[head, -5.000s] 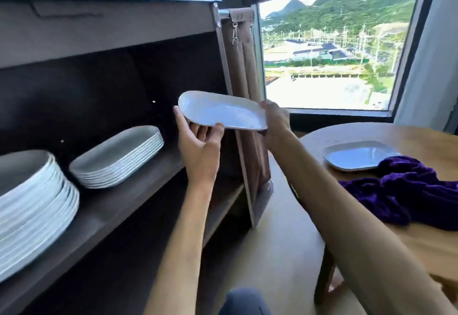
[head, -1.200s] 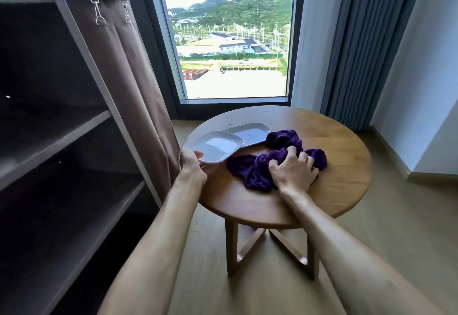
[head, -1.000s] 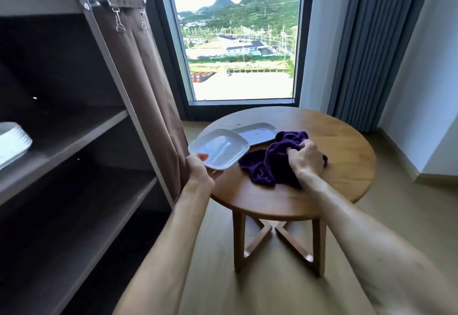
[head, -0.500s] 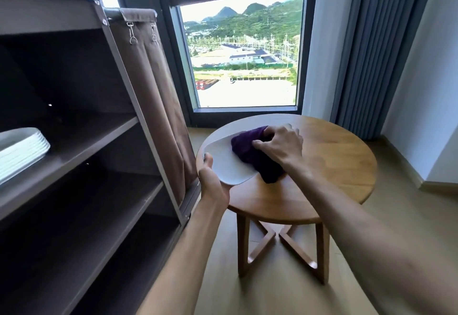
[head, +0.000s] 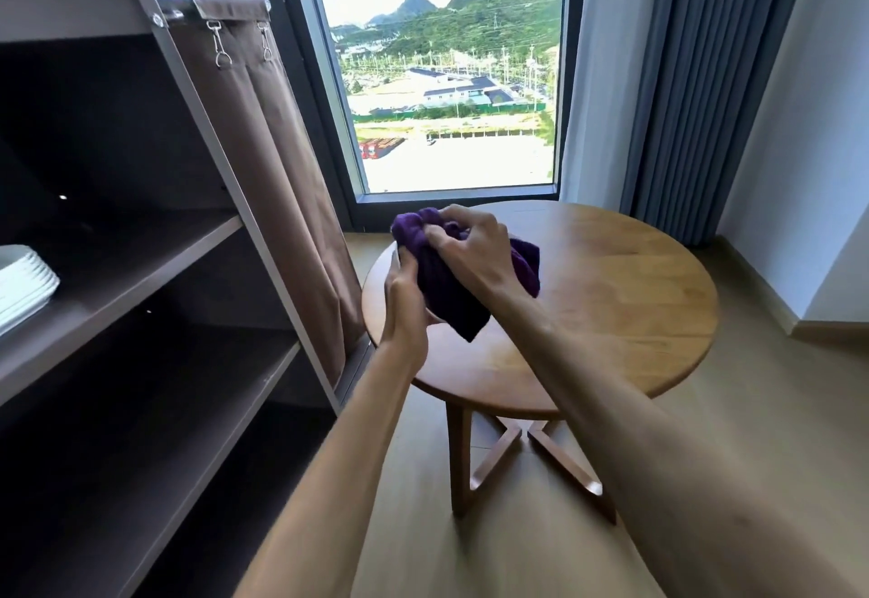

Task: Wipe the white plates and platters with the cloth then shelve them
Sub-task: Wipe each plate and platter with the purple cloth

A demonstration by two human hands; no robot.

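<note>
My left hand grips the near edge of a white plate, held tilted above the round wooden table. A purple cloth covers almost the whole plate, so only a thin white sliver shows beside my left thumb. My right hand clutches the bunched cloth at the plate's upper part. A stack of white plates sits on the middle shelf of the dark shelf unit at the far left. No other plate shows on the table.
The shelf unit's brown fabric cover hangs bunched at its right post, close to the table's left edge. Behind the table is a tall window, with grey curtains to the right. Wooden floor surrounds the table.
The plate has come off the table and tilted up in my left hand. My right hand has brought the cloth over it, and the cloth now hides nearly all of its face.
</note>
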